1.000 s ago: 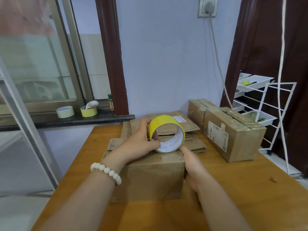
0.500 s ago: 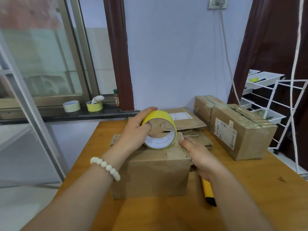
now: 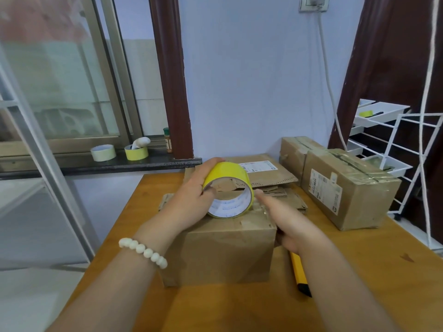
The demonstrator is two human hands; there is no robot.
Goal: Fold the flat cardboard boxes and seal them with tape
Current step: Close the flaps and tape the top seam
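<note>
Items as I read them from my station, nearest first.

1. Bench [image 3: 215,307]: wooden top that carries all the work.
2. Cutter [image 3: 298,271]: yellow with a black tip, lying flat on the bench just right of the box, partly under my view of the right forearm.
3. Box [image 3: 227,255]: folded up into shape, standing on the bench at centre. The top flaps are down. I see a short glossy patch of tape near its top right edge, but no full strip along the seam.
4. Right hand [image 3: 287,219]: lies on the box's top right edge. Its fingers [image 3: 263,200] are stretched fairly straight and close together, with the tips against the rim of the roll. I cannot tell whether they are pinning down a loose tape end.
5. Left hand [image 3: 189,202]: grips the tape roll [image 3: 227,185], with its fingers [image 3: 214,161] curled over the top and the thumb at the near rim. The yellow roll rests on edge on the box top.
6. Flat cardboard [image 3: 271,179]: a stack of unfolded blanks lying directly behind the box.
7. Taped boxes [image 3: 347,188]: two at the far right of the bench, touching each other.
8. Spare rolls [image 3: 136,152]: two on the window sill [image 3: 72,167], far left.

Status, in my judgement: two boxes are finished and the third is folded with its sealing barely begun. The blanks behind it have yet to be folded.
</note>
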